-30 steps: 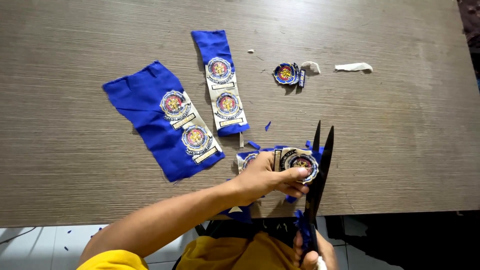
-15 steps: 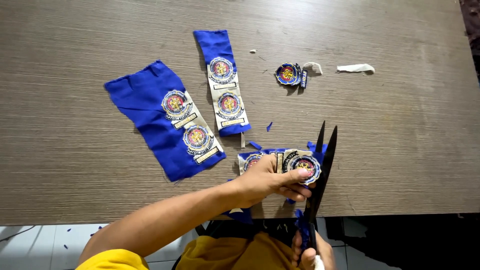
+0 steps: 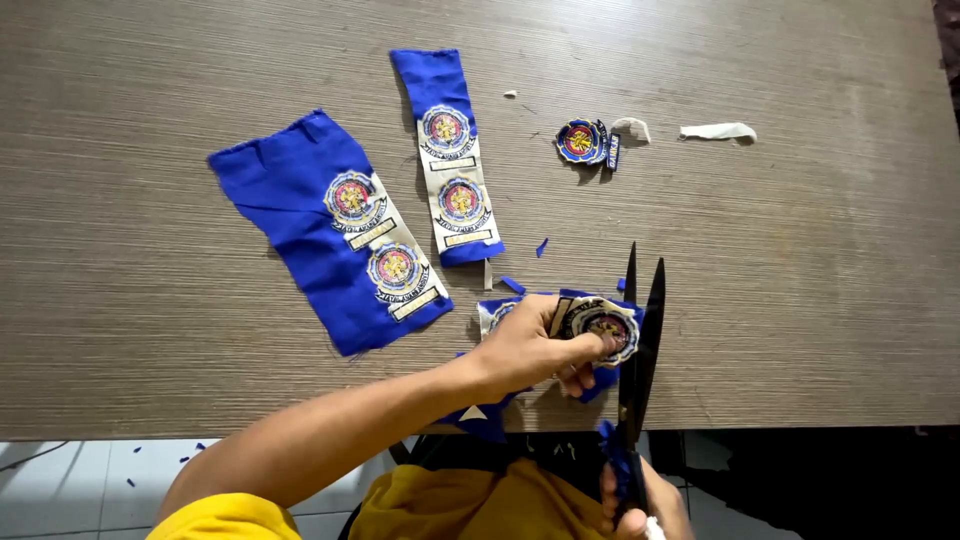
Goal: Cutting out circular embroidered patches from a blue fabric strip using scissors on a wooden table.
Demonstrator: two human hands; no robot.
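The left hand (image 3: 535, 345) pinches a piece of blue cloth with a round embroidered badge (image 3: 600, 325) sewn on it, fingers closed on its left side and the thumb across the top, so the piece is held just above the near edge of the counter (image 3: 800, 300). The right hand (image 3: 640, 505), low at the bottom edge of the view, is closed round the handles of the black scissors (image 3: 640, 340), whose blades stand slightly parted beside the right rim of the badge. The held piece looks light and limp where it is bare cloth, stiffer where the stitching and pale backing lie, so the firm place to grip appears to be the stitched disc itself, close to the cut line, since the loose blue corners would likely fold and slip. The long axis of the scissors runs away from the person, tips pointing to the far side of the counter; the badge piece lies roughly crosswise to them, its face turned up. Farther off rest a wide blue strip (image 3: 330, 225) with two badges, a narrow blue strip (image 3: 448, 155) with two more, a cut-out badge (image 3: 585, 142), and white scraps (image 3: 718, 131), well apart from both hands
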